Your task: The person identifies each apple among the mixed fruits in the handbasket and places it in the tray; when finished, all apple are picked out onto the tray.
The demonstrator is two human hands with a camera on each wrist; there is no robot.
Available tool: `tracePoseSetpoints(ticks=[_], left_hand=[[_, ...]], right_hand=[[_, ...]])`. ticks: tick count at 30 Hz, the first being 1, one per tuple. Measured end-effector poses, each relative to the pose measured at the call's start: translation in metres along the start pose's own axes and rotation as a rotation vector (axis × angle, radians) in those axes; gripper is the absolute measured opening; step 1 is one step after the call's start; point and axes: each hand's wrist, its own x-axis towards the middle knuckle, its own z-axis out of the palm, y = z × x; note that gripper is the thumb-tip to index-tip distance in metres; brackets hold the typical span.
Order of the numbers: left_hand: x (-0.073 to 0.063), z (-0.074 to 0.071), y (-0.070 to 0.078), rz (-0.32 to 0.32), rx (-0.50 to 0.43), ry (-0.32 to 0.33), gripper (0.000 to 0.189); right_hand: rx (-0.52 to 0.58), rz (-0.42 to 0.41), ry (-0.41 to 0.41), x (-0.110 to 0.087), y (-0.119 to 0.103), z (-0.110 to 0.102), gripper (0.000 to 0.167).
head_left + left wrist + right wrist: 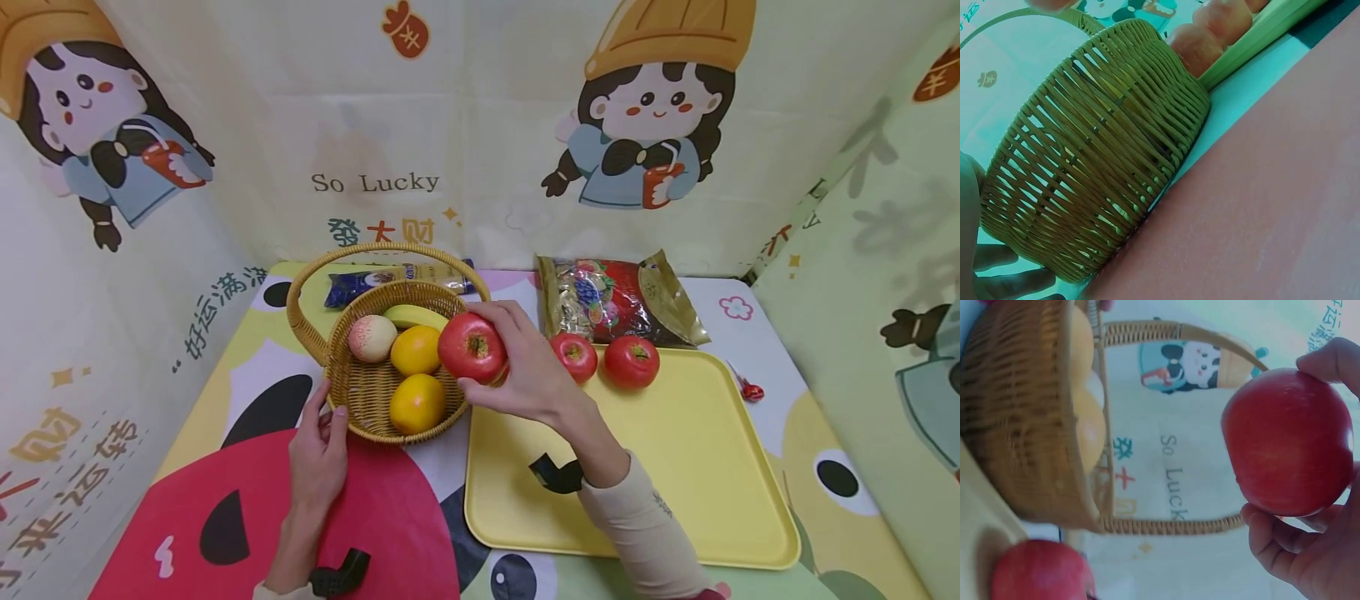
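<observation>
My right hand (536, 371) grips a red apple (471, 346) between thumb and fingers, over the right rim of a wicker basket (367, 396). In the right wrist view the held apple (1288, 444) appears beside the basket's arched handle (1147, 526). At the basket's left front side my left hand (318, 454) holds the rim and wall, thumb near the rim. Its fingers (1019, 284) reach along the wicker in the left wrist view. Inside the basket lie a pinkish-white peach (372, 338), a banana (416, 317) and two yellow-orange fruits (417, 404).
Right of the basket lies a yellow tray (675, 467), with two red apples (632, 362) at its back left. Behind it is a gold and red candy bag (618, 296). A blue and gold packet (360, 285) lies behind the basket, and a small red-wrapped candy (752, 392) right of the tray.
</observation>
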Motion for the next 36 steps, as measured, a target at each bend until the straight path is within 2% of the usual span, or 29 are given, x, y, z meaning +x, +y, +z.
tracePoseSetpoints(ticks=[3, 7, 13, 26, 31, 36], left_hand=[[0.0, 0.0, -0.001, -0.005, 0.0, -0.002, 0.049], [0.0, 0.001, -0.001, -0.013, 0.001, -0.002, 0.049], [0.0, 0.002, -0.001, -0.01, -0.005, -0.002, 0.049], [-0.001, 0.001, -0.001, -0.014, -0.019, 0.013, 0.048], [-0.002, 0.001, 0.0, -0.019, -0.019, 0.007, 0.049], [-0.001, 0.001, 0.001, -0.021, -0.026, 0.0, 0.048]], right_hand=[[-0.023, 0.016, 0.04, -0.006, 0.004, -0.01, 0.085], [-0.041, 0.082, 0.073, -0.016, 0.009, -0.024, 0.089], [-0.065, 0.16, 0.139, -0.031, 0.023, -0.044, 0.084], [-0.142, 0.251, 0.286, -0.058, 0.06, -0.084, 0.076], [-0.156, 0.306, 0.327, -0.069, 0.077, -0.097, 0.076], [-0.193, 0.396, 0.349, -0.08, 0.097, -0.107, 0.076]])
